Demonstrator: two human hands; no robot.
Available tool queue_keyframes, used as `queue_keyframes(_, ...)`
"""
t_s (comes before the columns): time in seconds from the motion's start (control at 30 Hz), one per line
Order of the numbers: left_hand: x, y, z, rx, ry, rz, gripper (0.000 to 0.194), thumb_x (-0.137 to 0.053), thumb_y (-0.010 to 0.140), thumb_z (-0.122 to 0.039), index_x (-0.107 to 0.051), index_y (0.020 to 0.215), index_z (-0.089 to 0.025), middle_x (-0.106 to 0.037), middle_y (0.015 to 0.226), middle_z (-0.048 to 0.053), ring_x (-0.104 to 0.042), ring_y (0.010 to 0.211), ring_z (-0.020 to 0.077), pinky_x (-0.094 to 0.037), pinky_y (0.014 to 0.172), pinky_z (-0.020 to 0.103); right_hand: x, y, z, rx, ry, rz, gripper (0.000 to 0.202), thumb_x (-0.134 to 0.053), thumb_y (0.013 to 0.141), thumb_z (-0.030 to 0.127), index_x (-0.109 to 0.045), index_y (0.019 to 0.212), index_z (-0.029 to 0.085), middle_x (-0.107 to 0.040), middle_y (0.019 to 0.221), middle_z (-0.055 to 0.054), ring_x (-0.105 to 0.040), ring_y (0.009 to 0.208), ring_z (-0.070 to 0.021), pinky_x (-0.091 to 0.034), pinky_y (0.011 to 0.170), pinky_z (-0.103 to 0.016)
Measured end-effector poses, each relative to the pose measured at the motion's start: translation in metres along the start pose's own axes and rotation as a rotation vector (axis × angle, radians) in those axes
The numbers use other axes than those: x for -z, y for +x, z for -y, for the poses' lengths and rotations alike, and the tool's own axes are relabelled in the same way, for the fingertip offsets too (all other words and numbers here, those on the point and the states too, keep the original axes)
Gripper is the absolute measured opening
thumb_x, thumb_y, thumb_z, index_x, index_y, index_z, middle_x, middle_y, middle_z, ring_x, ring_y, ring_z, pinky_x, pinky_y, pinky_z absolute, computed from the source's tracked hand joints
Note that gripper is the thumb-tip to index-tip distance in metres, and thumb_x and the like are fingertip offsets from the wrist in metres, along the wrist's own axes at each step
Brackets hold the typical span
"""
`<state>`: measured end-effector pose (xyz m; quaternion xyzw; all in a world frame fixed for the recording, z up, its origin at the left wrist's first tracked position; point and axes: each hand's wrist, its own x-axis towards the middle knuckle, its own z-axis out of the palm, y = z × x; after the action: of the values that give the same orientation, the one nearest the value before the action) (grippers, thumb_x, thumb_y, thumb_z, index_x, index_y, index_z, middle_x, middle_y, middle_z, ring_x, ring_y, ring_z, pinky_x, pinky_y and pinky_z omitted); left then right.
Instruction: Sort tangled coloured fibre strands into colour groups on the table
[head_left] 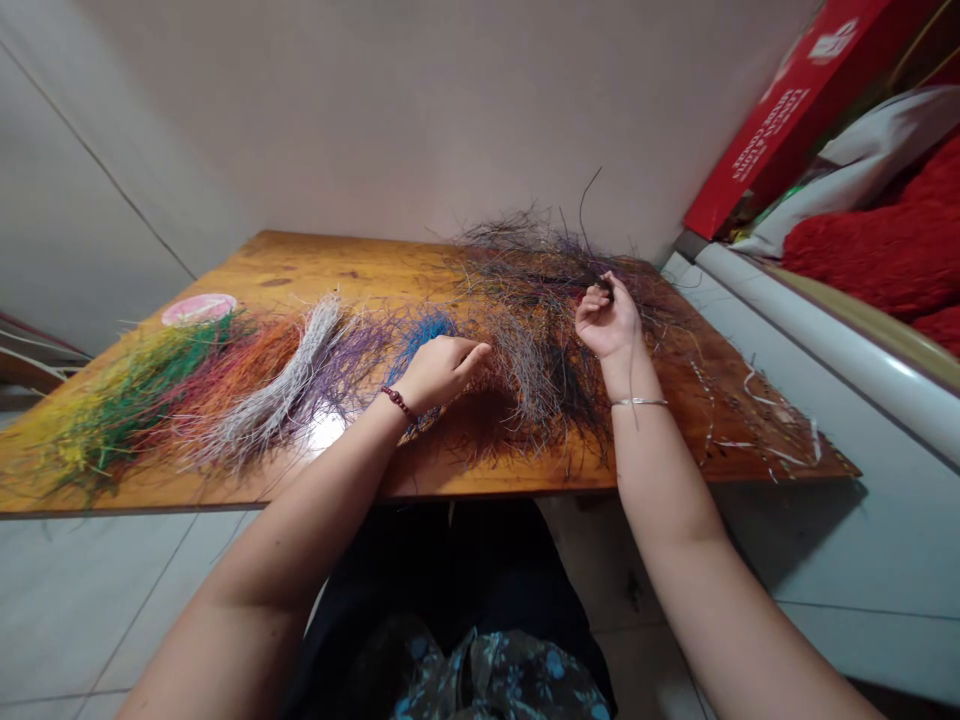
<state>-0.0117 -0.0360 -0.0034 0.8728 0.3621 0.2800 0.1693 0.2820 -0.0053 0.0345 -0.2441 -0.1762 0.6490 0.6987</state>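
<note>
My left hand (442,372) hovers low between the blue strand pile (429,332) and the grey-brown strand pile (526,365). Its fingers are closed and turned away, so what they hold, if anything, is hidden. To the right, my right hand (609,318) has its fingers curled shut on thin dark strands, palm turned up. One dark strand (584,215) stands up above that hand, and another thin end hangs over the wrist. Behind it spreads a large tangled heap of dark mixed strands (517,255) against the wall.
Bundles lie leftward on the wooden table (300,262): purple (349,358), white (289,385), orange (255,370) and yellow-green strands (127,400). A pink round lid-like disc (199,309) lies behind them. Scraps (772,400) litter the right end. A red box (780,110) and red cloth (885,250) stand right.
</note>
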Motion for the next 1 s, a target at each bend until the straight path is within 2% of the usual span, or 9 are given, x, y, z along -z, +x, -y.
queue_keyframes(0.13,0.0,-0.001,-0.001,-0.061,-0.097,-0.108,0.072,-0.02,0.1,-0.065,-0.075,0.09,-0.019,-0.069,0.076,0.008,-0.063,0.07,0.0203,-0.042,0.067,0.029,-0.001,-0.001,-0.002,-0.022,0.04,-0.003,0.025,-0.067,0.089,0.024,-0.051,0.07,0.021,-0.048,0.047,0.012,-0.045,0.036,-0.0008,-0.042,0.037,-0.01)
queue_keyframes(0.3,-0.004,0.003,0.002,-0.001,-0.328,-0.385,0.07,-0.025,0.098,-0.071,-0.071,0.097,-0.019,-0.063,0.071,0.006,-0.059,0.067,0.0181,-0.042,0.064,0.028,0.0,0.0,-0.005,-0.017,0.008,0.01,0.026,-0.07,0.087,0.025,-0.051,0.071,0.021,-0.05,0.049,0.012,-0.046,0.036,-0.0004,-0.042,0.037,-0.01)
queue_keyframes(0.4,-0.005,0.007,0.005,0.03,-0.525,-0.473,0.068,-0.03,0.096,-0.073,-0.071,0.102,-0.019,-0.067,0.075,0.007,-0.058,0.063,0.0162,-0.044,0.06,0.027,0.0,0.003,-0.008,0.003,-0.04,0.029,0.027,-0.074,0.085,0.027,-0.051,0.073,0.022,-0.048,0.048,0.012,-0.046,0.036,-0.0014,-0.042,0.036,-0.01)
queue_keyframes(0.57,0.002,0.01,-0.002,0.091,-0.655,-0.446,0.064,-0.042,0.093,-0.073,-0.075,0.098,-0.018,-0.073,0.079,0.009,-0.056,0.057,0.0129,-0.044,0.052,0.025,-0.003,0.002,-0.012,0.019,-0.1,-0.001,0.027,-0.075,0.085,0.031,-0.051,0.076,0.023,-0.047,0.048,0.012,-0.045,0.036,-0.0013,-0.041,0.035,-0.011)
queue_keyframes(0.7,0.004,0.009,-0.009,0.14,-0.71,-0.365,0.056,-0.056,0.089,-0.068,-0.077,0.095,-0.017,-0.074,0.079,0.009,-0.056,0.058,0.0117,-0.043,0.052,0.024,-0.006,-0.001,-0.015,0.021,-0.145,-0.027,0.026,-0.073,0.087,0.034,-0.052,0.076,0.023,-0.047,0.049,0.011,-0.045,0.038,-0.0013,-0.041,0.037,-0.011)
queue_keyframes(0.8,0.003,0.009,-0.009,0.161,-0.736,-0.35,0.049,-0.065,0.085,-0.063,-0.078,0.096,-0.017,-0.074,0.079,0.009,-0.058,0.061,0.012,-0.043,0.053,0.024,-0.005,-0.001,-0.015,0.036,-0.164,-0.022,0.026,-0.075,0.085,0.035,-0.053,0.077,0.023,-0.047,0.05,0.011,-0.046,0.039,-0.0015,-0.041,0.037,-0.011)
queue_keyframes(0.9,0.001,0.01,-0.004,0.19,-0.791,-0.345,0.047,-0.066,0.085,-0.062,-0.078,0.096,-0.017,-0.074,0.08,0.009,-0.057,0.059,0.0112,-0.04,0.05,0.023,-0.005,0.0,-0.016,0.04,-0.147,-0.022,0.024,-0.072,0.088,0.033,-0.054,0.077,0.022,-0.048,0.049,0.01,-0.046,0.039,-0.0015,-0.041,0.037,-0.011)
queue_keyframes(1.0,0.003,0.01,0.002,0.257,-0.942,-0.281,0.053,-0.057,0.089,-0.067,-0.077,0.101,-0.019,-0.074,0.083,0.01,-0.055,0.055,0.0105,-0.036,0.045,0.022,-0.005,0.0,-0.016,0.04,-0.149,-0.034,0.023,-0.071,0.089,0.033,-0.055,0.076,0.022,-0.048,0.048,0.01,-0.045,0.038,-0.0017,-0.041,0.037,-0.012)
